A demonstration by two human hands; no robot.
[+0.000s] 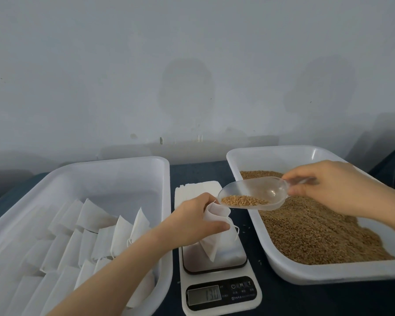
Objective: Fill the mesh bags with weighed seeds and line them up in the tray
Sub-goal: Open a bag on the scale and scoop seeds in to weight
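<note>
Left hand (pixel 192 222) gripping mesh bag (pixel 214 238) over scale (pixel 217 290), right hand (pixel 328 185) holding seed scoop (pixel 253 193)

White mesh bag (pixel 214 233), golden-brown seeds (pixel 310 233), dark blue tabletop (pixel 198 174).

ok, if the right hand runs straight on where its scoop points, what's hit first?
Likely the bag, held open by the left hand over the scale; scoop lip looks nearly there, depth unclear.

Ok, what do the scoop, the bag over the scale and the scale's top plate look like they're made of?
Scoop: probably clear plastic; seeds show through its wall. Bag: thin white fabric or paper-like mesh, matte; it creases softly where the left hand grips it. Scale plate: likely brushed metal, judging by its dull grey sheen, though coated plastic is possible.
</note>
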